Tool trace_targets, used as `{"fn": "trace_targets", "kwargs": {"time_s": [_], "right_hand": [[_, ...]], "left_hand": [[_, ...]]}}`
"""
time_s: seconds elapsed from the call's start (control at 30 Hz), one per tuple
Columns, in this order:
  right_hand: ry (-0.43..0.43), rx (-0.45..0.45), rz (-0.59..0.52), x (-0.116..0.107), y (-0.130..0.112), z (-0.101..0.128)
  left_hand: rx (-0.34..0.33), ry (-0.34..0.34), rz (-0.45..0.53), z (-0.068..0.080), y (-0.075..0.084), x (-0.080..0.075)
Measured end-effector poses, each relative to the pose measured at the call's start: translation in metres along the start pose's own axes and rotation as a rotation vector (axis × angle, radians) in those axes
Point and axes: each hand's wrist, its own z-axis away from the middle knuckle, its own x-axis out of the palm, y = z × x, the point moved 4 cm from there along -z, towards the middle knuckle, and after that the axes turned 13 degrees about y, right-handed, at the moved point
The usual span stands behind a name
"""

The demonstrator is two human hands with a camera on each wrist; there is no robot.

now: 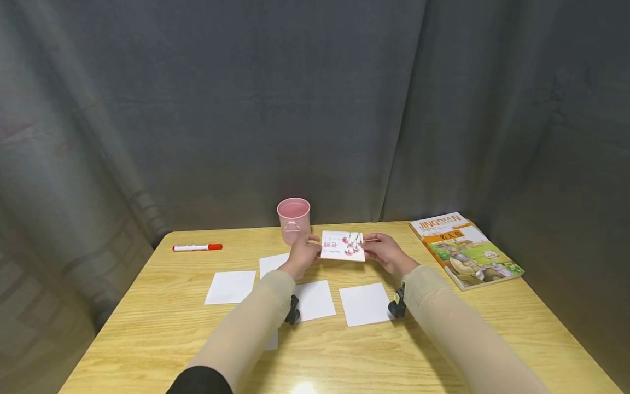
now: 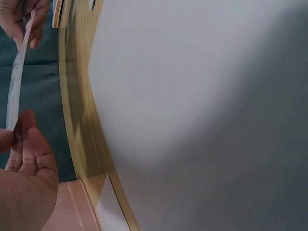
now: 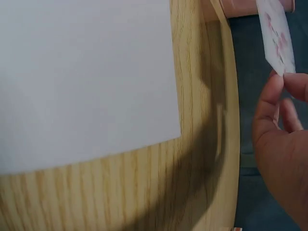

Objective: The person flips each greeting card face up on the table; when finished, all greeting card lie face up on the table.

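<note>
A white card (image 1: 339, 245) printed with pink flowers and pink characters is held up between both hands near the far side of the table. My left hand (image 1: 302, 256) pinches its left edge, and my right hand (image 1: 386, 253) pinches the right edge. Edge-on in the left wrist view, the card (image 2: 16, 86) looks thin, with the left thumb and fingers at its near end. In the right wrist view the right thumb and forefinger (image 3: 269, 94) meet at the card's corner. Blank white squares lie below the hands, including one (image 1: 315, 301) beside the left wrist and another (image 1: 365, 304) near the right wrist.
Behind the left hand stands a pink cup (image 1: 294, 221) with a handle. A red-capped marker (image 1: 197, 247) lies at the far left, and a stack of books (image 1: 465, 249) at the right. Another white square (image 1: 230, 287) is left of the left forearm. A dark curtain (image 1: 295, 109) hangs behind the table.
</note>
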Motion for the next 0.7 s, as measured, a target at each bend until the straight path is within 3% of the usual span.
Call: {"fn": "trace_targets", "kwargs": {"time_s": [0.17, 0.43, 0.5, 0.7], "right_hand": [[0.025, 0.002, 0.045, 0.0, 0.002, 0.0], [-0.081, -0.064, 0.114, 0.009, 0.0, 0.003], [-0.122, -0.073, 0.142, 0.013, -0.001, 0.005], [-0.218, -0.112, 0.173, 0.02, -0.004, 0.01]], "left_hand": [[-0.025, -0.018, -0.01, -0.002, -0.003, 0.001], [0.018, -0.025, -0.079, -0.005, -0.001, -0.001], [0.029, -0.063, -0.138, -0.004, 0.002, -0.002], [0.145, -0.244, -0.365, -0.002, 0.015, 0.001]]}}
